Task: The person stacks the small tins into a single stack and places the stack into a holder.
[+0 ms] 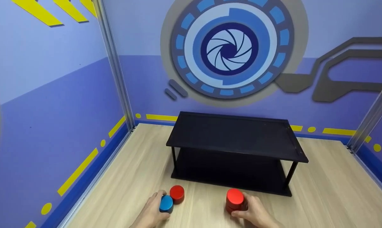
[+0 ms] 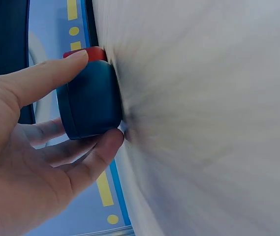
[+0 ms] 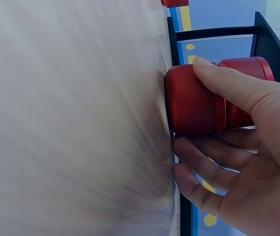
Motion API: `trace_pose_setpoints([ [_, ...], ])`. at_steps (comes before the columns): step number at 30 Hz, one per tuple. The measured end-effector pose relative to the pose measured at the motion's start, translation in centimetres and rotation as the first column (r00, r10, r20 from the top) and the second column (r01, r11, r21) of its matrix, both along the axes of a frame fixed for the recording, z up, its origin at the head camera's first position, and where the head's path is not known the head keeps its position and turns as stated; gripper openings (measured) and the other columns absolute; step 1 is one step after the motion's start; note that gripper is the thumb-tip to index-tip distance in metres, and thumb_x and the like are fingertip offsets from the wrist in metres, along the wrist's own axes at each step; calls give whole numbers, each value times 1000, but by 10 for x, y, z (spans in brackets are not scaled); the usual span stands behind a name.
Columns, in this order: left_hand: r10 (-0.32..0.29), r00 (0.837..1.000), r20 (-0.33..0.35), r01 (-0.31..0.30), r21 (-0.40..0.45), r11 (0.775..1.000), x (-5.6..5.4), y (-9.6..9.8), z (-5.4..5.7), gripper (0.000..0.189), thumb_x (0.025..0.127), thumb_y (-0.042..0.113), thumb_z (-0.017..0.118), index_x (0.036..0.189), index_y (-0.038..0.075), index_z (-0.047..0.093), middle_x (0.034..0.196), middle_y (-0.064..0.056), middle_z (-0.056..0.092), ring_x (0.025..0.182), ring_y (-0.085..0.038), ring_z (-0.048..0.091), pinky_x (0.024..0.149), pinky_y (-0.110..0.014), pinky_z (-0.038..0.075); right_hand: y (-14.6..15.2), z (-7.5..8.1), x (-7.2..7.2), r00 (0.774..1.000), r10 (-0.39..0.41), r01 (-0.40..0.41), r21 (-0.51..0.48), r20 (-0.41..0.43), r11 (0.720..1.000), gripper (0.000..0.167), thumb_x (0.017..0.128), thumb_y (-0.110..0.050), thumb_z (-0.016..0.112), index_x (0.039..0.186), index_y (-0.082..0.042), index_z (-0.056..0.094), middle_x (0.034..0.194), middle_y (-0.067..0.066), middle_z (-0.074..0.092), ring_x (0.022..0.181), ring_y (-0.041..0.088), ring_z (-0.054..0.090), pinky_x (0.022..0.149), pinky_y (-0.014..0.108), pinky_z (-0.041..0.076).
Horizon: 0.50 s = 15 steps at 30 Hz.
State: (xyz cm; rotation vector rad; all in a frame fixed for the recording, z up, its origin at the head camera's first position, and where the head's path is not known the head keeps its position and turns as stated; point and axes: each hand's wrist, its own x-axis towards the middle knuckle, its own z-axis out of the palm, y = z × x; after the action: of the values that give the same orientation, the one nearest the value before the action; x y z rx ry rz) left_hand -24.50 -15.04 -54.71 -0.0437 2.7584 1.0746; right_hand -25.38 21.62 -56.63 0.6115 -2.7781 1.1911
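My left hand (image 1: 151, 207) holds a round blue lidded tin (image 1: 166, 203) that stands on the table, thumb on one side and fingers curled on the other. Just beyond that tin, a red tin (image 1: 177, 194) stands close beside it. To the right, my right hand (image 1: 255, 209) is round a stack of two red tins. Its thumb lies along the lower red tin (image 3: 191, 101) in the right wrist view, fingers bent on the opposite side. On top sits the upper red tin (image 1: 235, 197), slightly offset from the one below.
Behind the tins stands a black two-level shelf (image 1: 235, 134) with thin posts and a lower board (image 1: 229, 171). The wooden table (image 1: 124, 190) runs to blue walls (image 1: 67, 120) on the left and back, with metal corner posts (image 1: 114, 60).
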Motion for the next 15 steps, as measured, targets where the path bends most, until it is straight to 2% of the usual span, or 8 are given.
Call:
trace_pose_setpoints([
  [4, -34, 999, -20, 34, 20, 999, 0, -1, 2, 61, 71, 0, 79, 123, 9, 50, 123, -17, 55, 115, -37, 52, 97, -62, 43, 0, 0, -1, 1000, 5, -5, 0, -17, 1000, 62, 72, -32, 83, 117, 4, 59, 105, 10, 71, 96, 23, 68, 82, 29, 55],
  [10, -36, 999, -14, 36, 31, 999, 2, 1, 6, 59, 71, -4, 77, 122, 9, 50, 123, -15, 55, 117, -37, 52, 98, -62, 41, 0, 0, -1, 999, 11, -11, -2, -41, 1000, 63, 71, -32, 83, 117, 3, 60, 103, 9, 72, 94, 20, 69, 80, 27, 55],
  [15, -68, 994, -82, 71, 27, 997, 6, 2, 11, 60, 69, -5, 76, 121, 9, 51, 120, -14, 56, 115, -37, 52, 98, -61, 42, 0, 0, 0, 1000, 6, -6, -3, -11, 1000, 63, 71, -31, 84, 118, 4, 59, 104, 10, 72, 95, 25, 69, 82, 29, 55],
])
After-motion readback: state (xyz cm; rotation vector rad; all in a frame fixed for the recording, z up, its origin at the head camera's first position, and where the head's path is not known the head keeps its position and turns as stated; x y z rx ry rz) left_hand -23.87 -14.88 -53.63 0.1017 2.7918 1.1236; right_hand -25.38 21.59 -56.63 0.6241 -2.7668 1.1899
